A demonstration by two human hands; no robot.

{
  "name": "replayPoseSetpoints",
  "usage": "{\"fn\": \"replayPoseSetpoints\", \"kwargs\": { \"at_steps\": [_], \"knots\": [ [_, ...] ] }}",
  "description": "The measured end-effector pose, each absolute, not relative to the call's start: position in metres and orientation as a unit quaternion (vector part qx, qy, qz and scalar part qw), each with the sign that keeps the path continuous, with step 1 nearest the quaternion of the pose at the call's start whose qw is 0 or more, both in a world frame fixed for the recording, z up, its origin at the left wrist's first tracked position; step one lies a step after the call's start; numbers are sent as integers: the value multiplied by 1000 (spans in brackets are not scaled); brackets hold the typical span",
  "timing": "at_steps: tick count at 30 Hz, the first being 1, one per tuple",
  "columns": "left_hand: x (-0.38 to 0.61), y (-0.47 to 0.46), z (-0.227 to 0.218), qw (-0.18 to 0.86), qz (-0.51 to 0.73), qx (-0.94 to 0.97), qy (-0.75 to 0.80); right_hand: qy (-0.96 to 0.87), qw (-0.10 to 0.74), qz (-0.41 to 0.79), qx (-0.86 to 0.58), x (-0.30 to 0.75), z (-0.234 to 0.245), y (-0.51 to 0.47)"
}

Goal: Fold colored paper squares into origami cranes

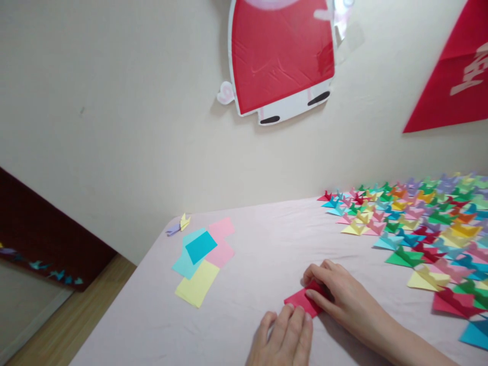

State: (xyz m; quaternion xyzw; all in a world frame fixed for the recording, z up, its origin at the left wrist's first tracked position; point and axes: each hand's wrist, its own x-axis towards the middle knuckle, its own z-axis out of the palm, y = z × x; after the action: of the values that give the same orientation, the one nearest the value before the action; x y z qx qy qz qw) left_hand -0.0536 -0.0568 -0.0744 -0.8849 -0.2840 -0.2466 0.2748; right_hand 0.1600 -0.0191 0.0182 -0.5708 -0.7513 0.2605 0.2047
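Note:
A red sheet of paper point(305, 300), seemingly folded, lies on the pale table covering near its front edge. My right hand point(337, 290) covers its right end, the thumb across the top and the fingers bent around the far edge. Along the near edge, the fingertips of my left hand point(285, 333) press on the red paper, fingers close together and bent. The left thumb is hidden.
Flat paper sheets lie to the left: yellow point(198, 284), blue point(201, 247), pink and light blue. Two small folded papers point(179, 225) sit at the far left corner. Rows of colourful folded paper birds point(430, 254) cover the right side. A wall point(152, 127) stands behind.

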Motion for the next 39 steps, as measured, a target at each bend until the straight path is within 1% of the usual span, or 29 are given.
{"fn": "replayPoseSetpoints", "kwargs": {
  "at_steps": [5, 9, 13, 19, 26, 31, 34, 39],
  "knots": [
    [-54, -55, -73, 272, -245, -888, -280, -754, 204, 252, -571, 160, 14, -19],
    [-51, -55, -67, 298, -267, -869, -291, -754, 207, 244, -574, 160, 13, -18],
    [-48, -55, -61, 298, -288, -861, -295, -754, 198, 238, -580, 160, 12, -17],
    [-50, -54, -59, 303, -271, -866, -292, -753, 200, 236, -580, 159, 9, -18],
    [-49, -51, -50, 284, -248, -883, -279, -757, 194, 238, -576, 158, 16, -21],
    [-46, -50, -55, 274, -247, -888, -276, -777, 190, 218, -560, 154, 26, -28],
    [-45, -49, -54, 269, -240, -891, -275, -775, 189, 217, -562, 152, 25, -32],
    [-41, -49, -43, 265, -270, -883, -278, -771, 199, 222, -562, 154, 17, -33]
  ]
}}
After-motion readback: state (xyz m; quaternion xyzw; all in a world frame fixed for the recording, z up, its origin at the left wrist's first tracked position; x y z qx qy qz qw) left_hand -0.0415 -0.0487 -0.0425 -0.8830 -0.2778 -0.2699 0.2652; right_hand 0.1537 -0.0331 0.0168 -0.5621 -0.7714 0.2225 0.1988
